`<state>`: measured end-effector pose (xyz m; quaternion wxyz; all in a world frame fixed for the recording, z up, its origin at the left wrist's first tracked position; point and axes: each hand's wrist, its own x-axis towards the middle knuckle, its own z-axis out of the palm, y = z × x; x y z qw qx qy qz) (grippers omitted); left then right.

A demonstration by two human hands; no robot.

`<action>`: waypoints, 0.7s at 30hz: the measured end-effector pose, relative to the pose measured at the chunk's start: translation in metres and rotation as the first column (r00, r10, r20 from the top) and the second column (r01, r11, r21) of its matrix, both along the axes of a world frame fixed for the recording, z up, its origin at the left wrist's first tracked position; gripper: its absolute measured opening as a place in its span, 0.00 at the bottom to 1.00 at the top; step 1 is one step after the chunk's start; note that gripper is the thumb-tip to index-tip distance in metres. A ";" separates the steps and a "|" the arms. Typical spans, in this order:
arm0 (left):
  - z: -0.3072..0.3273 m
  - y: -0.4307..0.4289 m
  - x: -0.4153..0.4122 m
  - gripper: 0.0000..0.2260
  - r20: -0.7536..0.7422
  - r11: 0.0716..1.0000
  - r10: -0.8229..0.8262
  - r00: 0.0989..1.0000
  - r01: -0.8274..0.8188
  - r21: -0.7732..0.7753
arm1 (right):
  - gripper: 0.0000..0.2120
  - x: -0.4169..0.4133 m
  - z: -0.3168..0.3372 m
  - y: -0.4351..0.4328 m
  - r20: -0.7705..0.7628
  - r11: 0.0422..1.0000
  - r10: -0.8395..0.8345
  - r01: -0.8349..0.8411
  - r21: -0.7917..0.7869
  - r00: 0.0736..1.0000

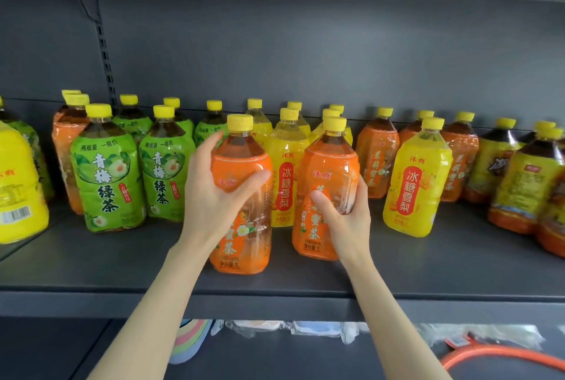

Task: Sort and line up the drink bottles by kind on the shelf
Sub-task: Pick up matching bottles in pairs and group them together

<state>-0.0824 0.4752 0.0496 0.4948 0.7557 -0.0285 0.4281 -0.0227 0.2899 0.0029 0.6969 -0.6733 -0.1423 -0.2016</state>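
Note:
My left hand (pixel 214 196) grips an orange-labelled tea bottle (pixel 244 227) near the front of the grey shelf (pixel 122 263). My right hand (pixel 345 214) grips a second orange bottle (pixel 324 171) just to its right. Both bottles stand upright with yellow caps. Green-labelled tea bottles (pixel 107 171) stand to the left, and yellow-labelled bottles (pixel 286 165) stand behind the two held ones. Another yellow bottle (pixel 417 184) stands alone to the right, in front of more orange bottles (pixel 377 156).
Dark-labelled yellow bottles (pixel 526 184) crowd the far right, and a yellow bottle (pixel 18 187) sits at the left edge. The shelf's front lip (pixel 275 303) runs below my wrists. A lower shelf holds packaged goods (pixel 305 329) and an orange hoop (pixel 501 355).

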 end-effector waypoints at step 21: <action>-0.012 -0.171 0.003 0.33 -0.034 0.934 -0.211 0.977 0.191 -0.303 | 0.32 -0.017 0.007 -0.146 0.007 0.991 -0.114 0.113 0.068 0.994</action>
